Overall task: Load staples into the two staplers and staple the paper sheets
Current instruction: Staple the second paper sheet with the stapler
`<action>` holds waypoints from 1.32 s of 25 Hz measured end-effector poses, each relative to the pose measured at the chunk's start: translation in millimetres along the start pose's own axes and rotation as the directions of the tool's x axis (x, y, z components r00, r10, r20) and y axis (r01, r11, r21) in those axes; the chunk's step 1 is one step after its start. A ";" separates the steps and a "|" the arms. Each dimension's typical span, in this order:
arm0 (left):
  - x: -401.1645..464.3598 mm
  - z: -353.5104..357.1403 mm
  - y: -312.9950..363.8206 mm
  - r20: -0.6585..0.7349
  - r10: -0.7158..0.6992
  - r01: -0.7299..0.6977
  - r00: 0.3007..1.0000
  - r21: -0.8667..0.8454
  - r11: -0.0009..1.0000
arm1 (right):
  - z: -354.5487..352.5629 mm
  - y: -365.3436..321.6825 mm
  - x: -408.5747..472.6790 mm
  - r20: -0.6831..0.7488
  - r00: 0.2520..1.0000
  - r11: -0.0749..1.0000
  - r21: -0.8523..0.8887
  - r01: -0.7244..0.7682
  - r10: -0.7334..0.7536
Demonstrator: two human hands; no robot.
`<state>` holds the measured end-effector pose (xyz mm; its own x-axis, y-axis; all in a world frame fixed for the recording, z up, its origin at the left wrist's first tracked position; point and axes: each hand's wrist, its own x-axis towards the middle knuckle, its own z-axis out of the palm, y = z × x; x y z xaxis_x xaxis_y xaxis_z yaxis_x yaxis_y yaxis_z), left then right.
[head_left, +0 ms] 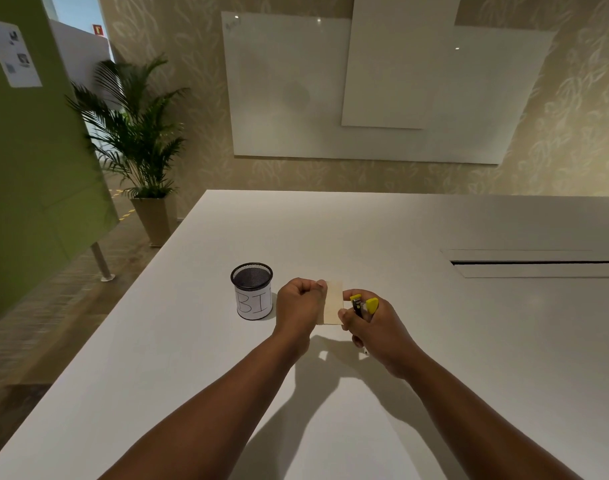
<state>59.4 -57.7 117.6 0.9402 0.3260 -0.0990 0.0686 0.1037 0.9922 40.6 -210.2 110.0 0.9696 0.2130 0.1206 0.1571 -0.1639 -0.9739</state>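
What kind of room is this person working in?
Most likely an office meeting room: a large white table with a cable slot, a whiteboard on the wall, and a potted palm by the green partition.

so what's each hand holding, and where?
Left hand pinches the paper by its left edge; right hand grips the yellow stapler around its body, at the paper's right edge.

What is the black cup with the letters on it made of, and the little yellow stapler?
The cup looks like black metal mesh, see-through holes near its rim, wrapped in white paper. The stapler, in the right hand, looks like glossy yellow plastic with dark parts, maybe metal.
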 end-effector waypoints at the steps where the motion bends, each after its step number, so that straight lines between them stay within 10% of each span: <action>1: -0.2 -0.3 -1.7 0.001 -0.008 0.008 1.000 0.002 1.000 | -1.0 0.6 -0.6 0.011 1.000 1.000 0.003 -0.004 0.004; 15: 1.8 -1.6 -5.0 0.045 -0.079 0.084 0.996 -0.127 0.988 | 0.8 7.2 -7.9 -0.117 0.993 0.999 -0.039 -0.009 0.004; 24: -4.1 -18.0 -11.8 0.346 -0.064 0.107 0.936 -0.105 0.989 | -11.1 -0.4 4.7 -0.406 0.913 0.993 0.115 -0.004 0.051; 33: -10.4 -27.9 -7.9 0.431 -0.041 0.075 0.901 -0.063 0.995 | -19.0 -0.4 5.5 -0.254 0.967 0.998 -0.052 -0.033 0.019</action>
<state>39.8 -35.7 108.7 0.9885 -0.1158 -0.0975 0.1181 0.1866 0.9753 49.5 -227.3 114.6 0.9882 -0.0422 0.1472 0.1344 -0.2212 -0.9659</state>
